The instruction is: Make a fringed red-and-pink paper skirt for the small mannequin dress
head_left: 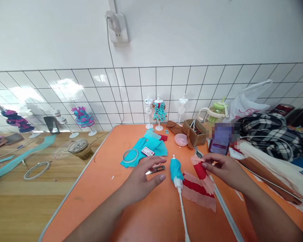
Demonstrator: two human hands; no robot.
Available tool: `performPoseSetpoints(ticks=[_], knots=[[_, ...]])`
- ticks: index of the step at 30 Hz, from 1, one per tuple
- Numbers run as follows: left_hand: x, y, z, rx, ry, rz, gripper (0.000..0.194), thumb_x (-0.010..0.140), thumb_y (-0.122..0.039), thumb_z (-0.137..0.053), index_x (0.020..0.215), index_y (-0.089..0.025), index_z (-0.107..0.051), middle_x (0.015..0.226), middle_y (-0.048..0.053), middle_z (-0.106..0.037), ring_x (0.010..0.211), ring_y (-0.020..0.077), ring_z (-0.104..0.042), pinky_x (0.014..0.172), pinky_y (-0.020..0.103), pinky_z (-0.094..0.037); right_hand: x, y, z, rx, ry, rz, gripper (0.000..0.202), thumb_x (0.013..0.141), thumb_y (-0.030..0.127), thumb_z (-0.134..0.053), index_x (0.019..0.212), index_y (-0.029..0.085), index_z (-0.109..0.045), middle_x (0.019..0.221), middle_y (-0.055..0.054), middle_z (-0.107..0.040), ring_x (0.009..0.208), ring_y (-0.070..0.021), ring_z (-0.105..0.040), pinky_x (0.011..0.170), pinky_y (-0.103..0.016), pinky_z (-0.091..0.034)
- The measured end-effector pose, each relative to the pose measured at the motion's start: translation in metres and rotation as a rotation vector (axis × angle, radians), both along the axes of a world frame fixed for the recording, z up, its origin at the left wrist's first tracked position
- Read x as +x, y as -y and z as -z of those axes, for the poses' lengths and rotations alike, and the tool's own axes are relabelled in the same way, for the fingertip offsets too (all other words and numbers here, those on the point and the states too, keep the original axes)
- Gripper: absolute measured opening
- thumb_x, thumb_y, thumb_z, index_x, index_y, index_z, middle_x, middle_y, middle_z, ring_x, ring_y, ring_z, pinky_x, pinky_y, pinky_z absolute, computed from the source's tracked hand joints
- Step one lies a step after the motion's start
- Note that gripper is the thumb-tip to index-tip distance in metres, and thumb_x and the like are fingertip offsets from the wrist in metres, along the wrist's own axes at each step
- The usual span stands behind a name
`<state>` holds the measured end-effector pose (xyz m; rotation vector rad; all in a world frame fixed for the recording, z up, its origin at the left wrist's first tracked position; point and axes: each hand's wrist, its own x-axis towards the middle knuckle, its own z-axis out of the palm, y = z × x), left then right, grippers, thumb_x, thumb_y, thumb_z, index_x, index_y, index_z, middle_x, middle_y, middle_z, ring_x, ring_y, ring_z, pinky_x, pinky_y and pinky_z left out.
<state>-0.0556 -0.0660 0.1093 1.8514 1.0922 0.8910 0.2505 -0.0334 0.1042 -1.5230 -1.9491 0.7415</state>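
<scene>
My left hand (144,178) hovers over the orange table with thumb and fingers apart and holds nothing. Just beyond it lie small black-handled thread snips (158,168). Between my hands a miniature dress form (176,171), wrapped in turquoise fabric, lies on its side with its white stand rod toward me. My right hand (223,169) pinches the edge of a pink and red fabric strip (200,169) between thumb and fingers. Another pink and red fabric piece (198,190) lies flat beneath, beside the dress form.
Turquoise cloth (156,146), an embroidery hoop (130,155) and a small white box (147,151) lie behind my left hand. Small dress forms (159,112) stand along the tiled wall. A pink bowl (181,139), a cardboard box (195,132) and a phone (220,139) are at back right.
</scene>
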Motion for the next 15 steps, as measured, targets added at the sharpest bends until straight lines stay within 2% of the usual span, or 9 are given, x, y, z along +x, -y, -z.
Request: performPoseSetpoints(ticks=[3, 5, 8, 11, 13, 15], knots=[[0.012, -0.011, -0.037, -0.048, 0.161, 0.083, 0.046, 0.084, -0.034, -0.066, 0.128, -0.029, -0.056, 0.134, 0.009, -0.055, 0.118, 0.0243, -0.054, 0.090, 0.038, -0.052, -0.035, 0.003, -0.037, 0.130, -0.094, -0.143, 0.022, 0.085, 0.041, -0.059, 0.083, 0.021, -0.068, 0.081, -0.004, -0.069, 0.068, -0.0174, -0.060, 0.058, -0.027, -0.046], [0.017, -0.017, -0.050, -0.058, 0.283, 0.119, 0.038, 0.085, -0.032, -0.065, 0.123, -0.026, -0.061, 0.130, 0.010, -0.057, 0.116, 0.0245, -0.056, 0.090, 0.038, -0.052, -0.057, 0.003, -0.052, 0.198, -0.176, -0.170, 0.018, 0.085, 0.037, -0.059, 0.085, 0.022, -0.069, 0.080, -0.003, -0.070, 0.068, -0.0162, -0.060, 0.058, -0.026, -0.047], [0.014, -0.024, -0.056, 0.001, 0.404, 0.082, 0.028, 0.084, -0.027, -0.066, 0.112, -0.024, -0.067, 0.117, 0.009, -0.063, 0.106, 0.0214, -0.060, 0.087, 0.035, -0.053, -0.080, 0.000, -0.060, 0.224, -0.289, -0.169, 0.017, 0.086, 0.035, -0.060, 0.092, 0.023, -0.070, 0.082, -0.002, -0.071, 0.067, -0.0146, -0.061, 0.059, -0.025, -0.048], [0.002, -0.027, -0.056, 0.027, 0.441, 0.009, 0.012, 0.081, -0.026, -0.070, 0.091, -0.020, -0.069, 0.107, 0.007, -0.065, 0.102, 0.0200, -0.061, 0.082, 0.031, -0.052, -0.090, -0.002, -0.059, 0.196, -0.333, -0.197, 0.014, 0.086, 0.034, -0.062, 0.088, 0.022, -0.068, 0.081, -0.002, -0.068, 0.067, -0.0137, -0.060, 0.059, -0.024, -0.048], [-0.006, -0.027, -0.056, -0.037, 0.428, 0.031, 0.012, 0.079, -0.027, -0.071, 0.077, -0.017, -0.065, 0.108, 0.008, -0.065, 0.104, 0.0210, -0.060, 0.080, 0.029, -0.051, -0.092, -0.003, -0.056, 0.170, -0.357, -0.236, 0.010, 0.085, 0.030, -0.062, 0.082, 0.021, -0.063, 0.079, 0.000, -0.064, 0.068, -0.0126, -0.058, 0.059, -0.023, -0.047], [-0.011, -0.026, -0.056, -0.141, 0.410, 0.074, 0.017, 0.080, -0.029, -0.071, 0.074, -0.016, -0.061, 0.098, 0.007, -0.066, 0.094, 0.0185, -0.062, 0.074, 0.027, -0.050, -0.091, -0.004, -0.054, 0.128, -0.413, -0.268, 0.010, 0.085, 0.026, -0.062, 0.079, 0.020, -0.058, 0.078, 0.001, -0.059, 0.068, -0.0111, -0.056, 0.060, -0.022, -0.046]])
